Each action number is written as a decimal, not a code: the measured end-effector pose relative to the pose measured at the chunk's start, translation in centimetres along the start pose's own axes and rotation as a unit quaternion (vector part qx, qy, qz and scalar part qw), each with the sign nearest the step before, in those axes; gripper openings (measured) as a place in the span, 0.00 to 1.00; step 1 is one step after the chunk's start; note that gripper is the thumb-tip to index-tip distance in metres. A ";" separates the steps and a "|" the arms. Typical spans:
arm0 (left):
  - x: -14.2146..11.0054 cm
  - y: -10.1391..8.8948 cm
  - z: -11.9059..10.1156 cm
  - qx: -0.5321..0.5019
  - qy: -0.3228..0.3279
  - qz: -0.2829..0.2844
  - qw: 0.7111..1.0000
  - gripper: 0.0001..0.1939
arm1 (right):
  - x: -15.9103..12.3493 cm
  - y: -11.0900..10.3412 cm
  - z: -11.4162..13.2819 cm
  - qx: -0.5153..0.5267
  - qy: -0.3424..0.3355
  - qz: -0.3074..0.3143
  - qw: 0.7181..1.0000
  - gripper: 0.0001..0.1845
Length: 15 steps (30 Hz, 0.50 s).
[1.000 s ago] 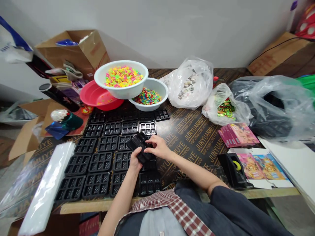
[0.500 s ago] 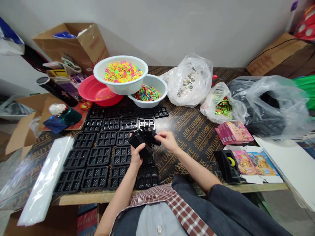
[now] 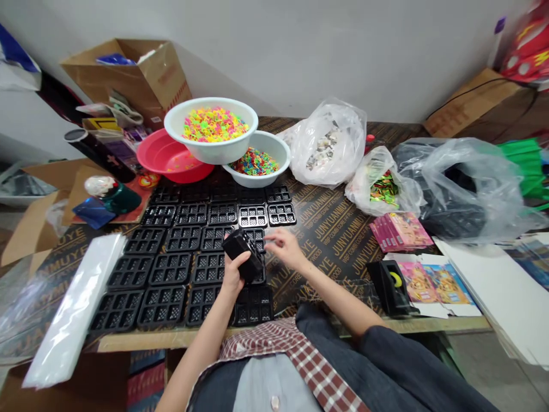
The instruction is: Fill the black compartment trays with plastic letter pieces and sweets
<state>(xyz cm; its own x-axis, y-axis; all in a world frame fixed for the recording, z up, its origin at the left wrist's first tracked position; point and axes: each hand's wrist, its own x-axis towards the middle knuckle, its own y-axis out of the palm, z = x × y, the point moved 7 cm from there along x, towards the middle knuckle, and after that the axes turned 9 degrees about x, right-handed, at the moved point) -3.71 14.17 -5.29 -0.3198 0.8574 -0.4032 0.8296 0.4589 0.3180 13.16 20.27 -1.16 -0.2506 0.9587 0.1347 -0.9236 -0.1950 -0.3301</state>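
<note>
My left hand (image 3: 235,273) is wrapped round a stack of black plastic compartment trays (image 3: 242,255), held tilted above the table. Just right of the stack is my right hand (image 3: 285,248), its fingers apart and bent toward the stack's edge, with nothing visible in them. Rows of the same black trays lie on the table beneath and to the left. One such tray (image 3: 282,214) lies at the right end of the second row from the back, beyond my right hand. The stack and my left hand cover some trays below them.
Behind the trays stand a white basin (image 3: 171,121) of bright plastic bits, a red basin (image 3: 148,154) and another white basin (image 3: 285,154). Plastic bags (image 3: 351,154), pink cards (image 3: 398,230) and a black tape dispenser (image 3: 384,286) are rightward. Clear plastic sleeves (image 3: 72,315) lie left.
My right hand has let go of a black tray, which now lies at the right end of the second row. The hand is back beside the stack; my left hand still holds it.
</note>
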 end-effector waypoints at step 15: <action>-2.5 -3.8 0.8 -0.006 -0.017 -0.021 1.000 0.33 | -3.9 -4.5 -6.1 -0.183 0.021 -0.070 0.980 0.08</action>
<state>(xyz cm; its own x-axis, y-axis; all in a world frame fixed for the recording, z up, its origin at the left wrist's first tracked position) -5.67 10.10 -6.17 -0.3377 0.8291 -0.4457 0.8100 0.4971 0.3110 20.02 18.69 -5.86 -0.1103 0.9799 0.1660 -0.7799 0.0182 -0.6256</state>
